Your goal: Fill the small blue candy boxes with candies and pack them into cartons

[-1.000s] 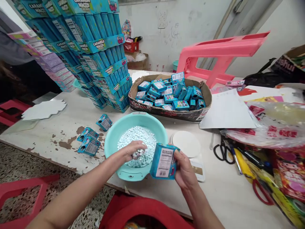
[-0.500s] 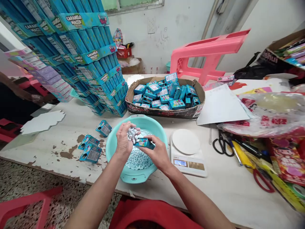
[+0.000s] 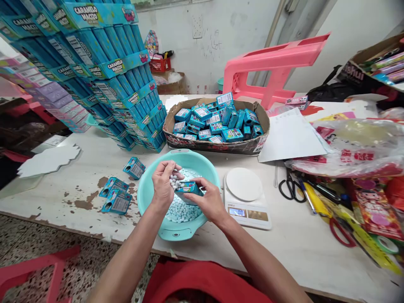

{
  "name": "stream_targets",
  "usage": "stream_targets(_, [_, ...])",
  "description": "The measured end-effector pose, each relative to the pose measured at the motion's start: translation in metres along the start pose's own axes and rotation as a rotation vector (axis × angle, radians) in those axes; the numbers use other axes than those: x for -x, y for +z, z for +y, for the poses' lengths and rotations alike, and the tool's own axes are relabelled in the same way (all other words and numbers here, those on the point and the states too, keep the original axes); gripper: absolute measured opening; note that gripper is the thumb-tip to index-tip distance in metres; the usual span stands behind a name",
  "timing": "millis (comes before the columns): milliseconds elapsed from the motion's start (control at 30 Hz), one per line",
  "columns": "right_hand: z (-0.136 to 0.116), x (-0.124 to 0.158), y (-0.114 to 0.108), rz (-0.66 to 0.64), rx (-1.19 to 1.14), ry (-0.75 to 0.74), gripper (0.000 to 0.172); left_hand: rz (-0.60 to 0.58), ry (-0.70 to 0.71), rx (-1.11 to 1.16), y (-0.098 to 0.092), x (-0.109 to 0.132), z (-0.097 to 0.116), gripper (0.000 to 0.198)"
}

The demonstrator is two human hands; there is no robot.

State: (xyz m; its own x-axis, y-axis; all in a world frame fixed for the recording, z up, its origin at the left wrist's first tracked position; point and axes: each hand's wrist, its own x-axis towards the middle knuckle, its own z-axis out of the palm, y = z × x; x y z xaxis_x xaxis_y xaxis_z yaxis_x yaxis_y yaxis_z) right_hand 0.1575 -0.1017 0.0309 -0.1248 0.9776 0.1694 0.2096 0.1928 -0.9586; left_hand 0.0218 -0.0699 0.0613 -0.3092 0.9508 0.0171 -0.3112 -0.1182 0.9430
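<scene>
Candies point(image 3: 174, 182) cupped in our left hand point(image 3: 162, 187) should, we judge, trickle slowly into the small box point(image 3: 188, 187) our right hand point(image 3: 210, 205) grips over the basin point(image 3: 178, 231).

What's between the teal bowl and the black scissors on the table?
A white digital scale with a round platter stands between bowl and scissors, seen in the head view.

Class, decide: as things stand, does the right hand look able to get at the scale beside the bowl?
Probably yes: the scale lies just beside the right hand, nothing between, though that hand holds a blue box.
</scene>
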Motion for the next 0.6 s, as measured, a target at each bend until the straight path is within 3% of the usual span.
stream_targets(333, [0.002,-0.001,-0.001,-0.017,0.010,0.029,0.032,-0.163,-0.082,0.011,0.004,0.006,-0.002,0.021])
stream_targets(467, [0.008,-0.007,-0.010,0.007,-0.055,0.054,0.035,-0.092,-0.018,-0.041,-0.013,-0.009,0.001,0.021])
stream_targets(533, [0.015,-0.012,-0.017,0.079,-0.093,0.052,0.036,-0.133,-0.033,-0.255,-0.031,-0.018,0.000,0.022])
stream_targets(600, [0.023,-0.018,-0.021,0.170,-0.136,0.031,0.038,-0.383,-0.067,-0.664,-0.046,-0.022,-0.009,0.025])
